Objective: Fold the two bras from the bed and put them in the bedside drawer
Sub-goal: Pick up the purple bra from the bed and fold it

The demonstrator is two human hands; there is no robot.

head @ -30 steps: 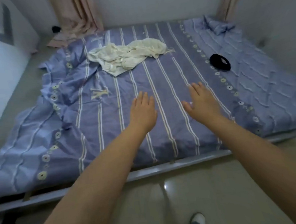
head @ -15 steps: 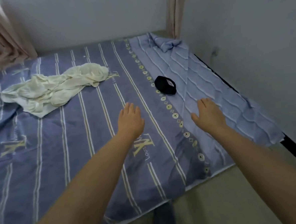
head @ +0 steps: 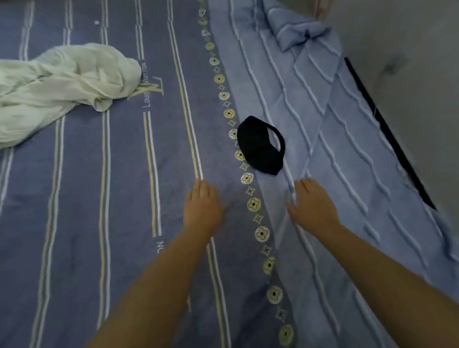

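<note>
A black bra (head: 260, 146) lies bunched on the blue striped bed cover (head: 117, 207), right of the flower-patterned band. My left hand (head: 202, 209) is stretched out flat below and to the left of it, fingers open, holding nothing. My right hand (head: 312, 205) reaches out just below the bra, a short gap short of it, fingers open and empty. No second bra can be made out. The bedside drawer is out of view.
A crumpled white cloth (head: 45, 88) lies at the upper left of the bed. A grey wall (head: 419, 81) runs along the bed's right side, with a dark gap (head: 390, 134) beside the mattress. The lighter cover is bunched at the far corner (head: 300, 32).
The view has moved forward and to the right over the bed. Both hands have come much closer to the black bra, which now lies just beyond my fingertips.
</note>
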